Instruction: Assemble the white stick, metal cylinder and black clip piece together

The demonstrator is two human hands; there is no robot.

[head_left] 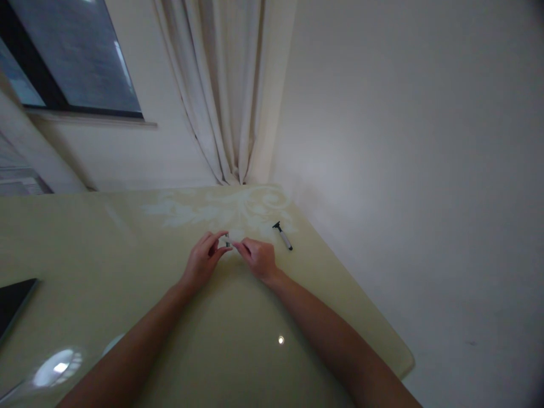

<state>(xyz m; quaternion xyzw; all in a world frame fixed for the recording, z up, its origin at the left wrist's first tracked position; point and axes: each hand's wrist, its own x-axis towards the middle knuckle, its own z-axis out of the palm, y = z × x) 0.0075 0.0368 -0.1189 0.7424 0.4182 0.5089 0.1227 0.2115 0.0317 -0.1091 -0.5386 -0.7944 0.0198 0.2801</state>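
Near the far part of the pale green table (204,340), my left hand (204,253) pinches a small dark-edged piece (228,240) between thumb and fingers. My right hand (256,256) is closed just to its right, its thumb and forefinger pinching a small whitish bit (233,243) that touches or overlaps the piece. Its exact shape is too small to tell. A razor (284,237) with a black head and a grey handle lies on the table, to the right of my right hand and slightly beyond it.
A dark flat object (15,303) lies at the left edge of the table. Beyond the table's far edge hangs a beige curtain (225,85), with a window (80,56) at the upper left. A white wall (403,158) borders the table's right side.
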